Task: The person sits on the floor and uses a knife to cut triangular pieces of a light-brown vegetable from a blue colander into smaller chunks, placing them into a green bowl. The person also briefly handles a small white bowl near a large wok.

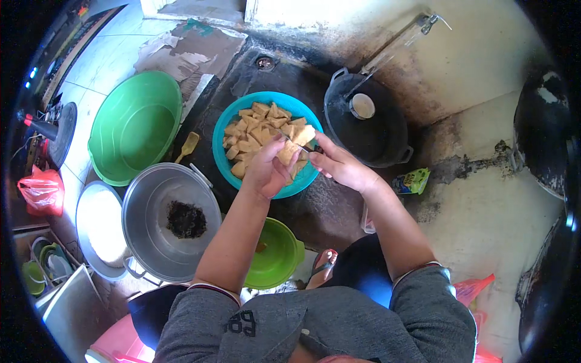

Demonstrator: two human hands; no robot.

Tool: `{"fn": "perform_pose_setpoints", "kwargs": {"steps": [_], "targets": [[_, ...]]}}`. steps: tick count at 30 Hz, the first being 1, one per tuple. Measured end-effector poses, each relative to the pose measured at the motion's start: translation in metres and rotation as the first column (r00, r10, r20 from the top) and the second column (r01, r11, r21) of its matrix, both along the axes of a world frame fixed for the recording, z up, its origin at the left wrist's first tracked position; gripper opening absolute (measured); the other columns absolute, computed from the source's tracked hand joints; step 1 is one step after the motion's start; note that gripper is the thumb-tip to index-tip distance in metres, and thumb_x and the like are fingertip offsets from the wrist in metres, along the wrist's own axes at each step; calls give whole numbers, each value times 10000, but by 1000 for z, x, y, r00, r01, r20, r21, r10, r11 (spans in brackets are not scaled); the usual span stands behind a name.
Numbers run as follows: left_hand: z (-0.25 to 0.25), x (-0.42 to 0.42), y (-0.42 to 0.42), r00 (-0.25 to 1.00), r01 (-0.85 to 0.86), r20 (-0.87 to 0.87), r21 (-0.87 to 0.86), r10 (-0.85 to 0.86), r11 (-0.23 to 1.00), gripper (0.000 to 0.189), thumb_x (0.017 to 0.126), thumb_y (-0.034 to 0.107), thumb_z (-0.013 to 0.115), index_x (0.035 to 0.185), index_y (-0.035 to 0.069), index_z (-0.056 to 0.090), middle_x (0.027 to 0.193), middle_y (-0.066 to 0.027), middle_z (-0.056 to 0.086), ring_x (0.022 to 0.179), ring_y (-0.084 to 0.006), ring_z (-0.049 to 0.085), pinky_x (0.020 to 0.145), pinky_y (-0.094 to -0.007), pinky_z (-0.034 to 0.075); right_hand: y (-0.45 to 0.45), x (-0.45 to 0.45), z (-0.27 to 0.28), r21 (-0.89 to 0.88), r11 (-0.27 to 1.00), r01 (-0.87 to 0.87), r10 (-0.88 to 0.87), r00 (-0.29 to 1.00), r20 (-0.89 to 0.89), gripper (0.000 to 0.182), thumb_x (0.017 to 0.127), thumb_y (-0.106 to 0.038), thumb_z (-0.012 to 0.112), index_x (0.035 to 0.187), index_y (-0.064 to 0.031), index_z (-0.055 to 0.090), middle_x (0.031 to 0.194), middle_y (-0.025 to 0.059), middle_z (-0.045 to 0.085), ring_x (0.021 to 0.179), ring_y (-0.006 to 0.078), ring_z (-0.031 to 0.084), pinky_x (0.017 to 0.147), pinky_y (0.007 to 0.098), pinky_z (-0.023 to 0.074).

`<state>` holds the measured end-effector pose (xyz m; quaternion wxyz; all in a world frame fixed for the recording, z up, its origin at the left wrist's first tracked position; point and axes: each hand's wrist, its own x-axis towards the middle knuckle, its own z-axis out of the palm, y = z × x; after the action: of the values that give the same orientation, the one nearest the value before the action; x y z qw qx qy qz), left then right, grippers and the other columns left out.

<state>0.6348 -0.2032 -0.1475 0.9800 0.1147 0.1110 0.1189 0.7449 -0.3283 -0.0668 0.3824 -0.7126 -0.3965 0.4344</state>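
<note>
My left hand (268,170) grips a piece of fried tofu (288,153) over a blue plastic basket (220,156). In my right hand (342,165) is a small knife (305,148), its handle mostly hidden by the fingers, its blade against the tofu. Another light tofu-like chunk (303,134) lies just beyond the blade; whether it is joined to the held piece, I cannot tell. Many cut tan pieces (254,131) fill the basket below both hands.
Left stand a green tub (150,118), a wooden spatula (188,145) and a metal pot (150,213) with a charred bottom. A green basin (277,263) is near my foot. Right of the basket, a dark pot (376,140) holds a small cup (363,106) below a tap (426,25).
</note>
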Motion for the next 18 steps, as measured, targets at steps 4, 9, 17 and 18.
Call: {"fn": "perform_pose_setpoints", "kwargs": {"steps": [4, 9, 17, 18], "targets": [[5, 1, -1, 999, 14, -39, 79, -11, 997, 336, 853, 90, 473, 1173, 0, 432, 1080, -78, 541, 959, -151, 562, 808, -242, 499, 1, -2, -2, 24, 1000, 20, -20, 999, 40, 505, 907, -160, 441, 1370, -123, 243, 1283, 146, 429, 1210, 234, 394, 990, 314, 303], [0, 3, -2, 997, 71, -2, 170, -71, 983, 386, 852, 127, 471, 1213, 3, 411, 1100, -78, 536, 961, -149, 567, 827, -241, 497, 7, 0, -13, 76, 997, 10, -17, 995, 95, 481, 915, -134, 424, 1365, -121, 255, 1263, 148, 450, 1202, 238, 407, 988, 313, 314], [-15, 1, 8, 976, 199, 72, 103, -207, 975, 399, 840, 130, 451, 1200, -41, 426, 1062, -104, 557, 923, -143, 561, 747, -226, 487, -1, 17, -6, 32, 997, 73, -33, 749, -661, 309, 925, -199, 416, 1202, -64, 424, 764, 4, 478, 607, 94, 469, 512, 233, 395], [-19, 2, 11, 964, 233, 113, 87, -242, 969, 405, 837, 136, 452, 1201, -40, 426, 1056, -108, 560, 921, -144, 560, 739, -227, 485, -1, 10, -3, -32, 986, 165, -145, 735, -662, 281, 918, -242, 431, 1143, -75, 452, 654, -38, 369, 492, 49, 332, 419, 195, 264]]}}
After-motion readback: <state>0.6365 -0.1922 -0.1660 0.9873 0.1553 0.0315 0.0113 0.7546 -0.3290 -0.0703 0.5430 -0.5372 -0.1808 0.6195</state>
